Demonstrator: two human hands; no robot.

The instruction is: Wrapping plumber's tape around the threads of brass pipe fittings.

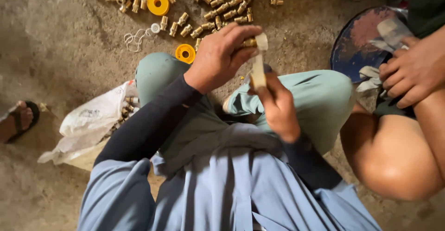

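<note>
brass fitting (249, 42) sits pinched in the left hand (218, 59) fingers above the knees, white tape strip (257, 68) partly wound on. right hand (277, 108) fingers closed on the tape's lower end, pulling taut. wrap looks unfinished. many loose fittings (222, 3) and yellow tape rolls (158, 3) lie on the floor, seemingly waiting. another person's hand (412, 71) far right.

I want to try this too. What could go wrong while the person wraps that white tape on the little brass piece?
The white tape is stretched between the left hand and the right hand; it might snap or twist. The brass fitting sits only in the fingertips, so it could slip and fall. On the floor it might get lost among the loose brass fittings.
</note>
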